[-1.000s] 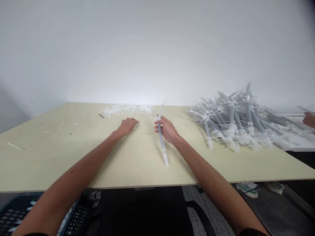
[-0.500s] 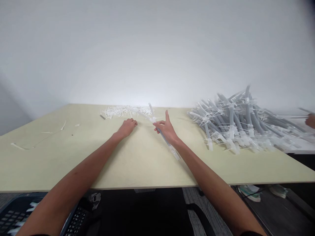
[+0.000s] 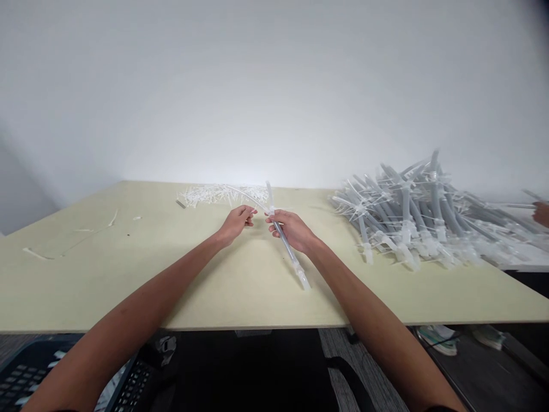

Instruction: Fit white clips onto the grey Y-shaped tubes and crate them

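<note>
My right hand (image 3: 294,230) is closed around a grey flexible tube (image 3: 283,239) near its upper end, where translucent plastic pieces branch off. The tube slants down toward me and ends in a translucent sleeve (image 3: 302,277). From its top, a thin clear strand (image 3: 247,195) curves away to the left. Just left of the tube, my left hand (image 3: 235,225) has its fingertips pinched together close to the joint; whatever is between them is too small to make out. Behind both hands lies a heap of thin white strips (image 3: 206,195) resembling cable ties.
A large pile of grey tubes with translucent ends (image 3: 412,212) covers the right side of the table (image 3: 214,297). Loose white strips (image 3: 38,254) lie at left, and a short grey piece (image 3: 180,203) sits by the heap. Another person's hand (image 3: 541,213) shows at far right. A dark basket (image 3: 26,366) stands below.
My left hand has moved right, toward the tube, and its fingers have come into a pinch. The tube in my right hand has turned slightly, its lower end swinging toward me.
</note>
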`<state>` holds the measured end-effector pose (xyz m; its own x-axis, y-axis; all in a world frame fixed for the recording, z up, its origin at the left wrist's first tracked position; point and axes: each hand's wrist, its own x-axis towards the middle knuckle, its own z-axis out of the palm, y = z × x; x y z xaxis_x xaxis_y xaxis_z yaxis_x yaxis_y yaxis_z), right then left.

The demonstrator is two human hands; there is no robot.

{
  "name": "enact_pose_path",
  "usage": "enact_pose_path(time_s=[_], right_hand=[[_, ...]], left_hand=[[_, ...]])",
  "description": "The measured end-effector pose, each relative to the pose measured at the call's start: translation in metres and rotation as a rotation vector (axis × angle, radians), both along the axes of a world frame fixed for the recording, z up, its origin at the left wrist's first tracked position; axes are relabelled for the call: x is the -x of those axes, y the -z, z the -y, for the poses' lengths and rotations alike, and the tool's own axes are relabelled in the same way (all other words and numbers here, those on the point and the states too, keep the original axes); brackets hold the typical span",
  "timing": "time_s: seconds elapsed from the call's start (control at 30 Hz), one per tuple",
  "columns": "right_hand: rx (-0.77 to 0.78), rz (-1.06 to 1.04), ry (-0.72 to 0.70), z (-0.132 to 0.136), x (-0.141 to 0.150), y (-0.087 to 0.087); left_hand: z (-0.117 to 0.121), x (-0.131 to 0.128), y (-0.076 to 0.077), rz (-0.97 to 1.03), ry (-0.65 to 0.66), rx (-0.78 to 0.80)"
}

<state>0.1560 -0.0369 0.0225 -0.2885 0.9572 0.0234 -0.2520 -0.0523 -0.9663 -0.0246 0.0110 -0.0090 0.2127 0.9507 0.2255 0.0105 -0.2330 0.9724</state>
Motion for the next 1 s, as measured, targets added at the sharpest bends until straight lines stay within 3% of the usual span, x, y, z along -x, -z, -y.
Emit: enact_pose_path(time_s=[0.2,0.4,0.5,0.73,1.0], right_hand=[[0.009,-0.026,-0.006,-0.001,0.001,0.001],[0.033,-0.077,0.011,-0.001,0.001,-0.001],[0.037,-0.086,0.002,-0.002,0.002,-0.001],[0.061,-0.150,-0.043,-0.004,0.002,0.002],[0.122,-0.180,-0.058,-0.010,0.001,0.007]], left_hand=[[0.007,-0.009,-0.001,0.189,0.094,0.092],[-0.003,-0.003,0.005,0.275,-0.073,0.071],[-0.003,-0.003,0.005,0.177,-0.111,0.010],[0.011,-0.011,-0.002,-0.108,-0.008,-0.183],[0.011,-0.012,0.001,-0.266,0.007,-0.241]])
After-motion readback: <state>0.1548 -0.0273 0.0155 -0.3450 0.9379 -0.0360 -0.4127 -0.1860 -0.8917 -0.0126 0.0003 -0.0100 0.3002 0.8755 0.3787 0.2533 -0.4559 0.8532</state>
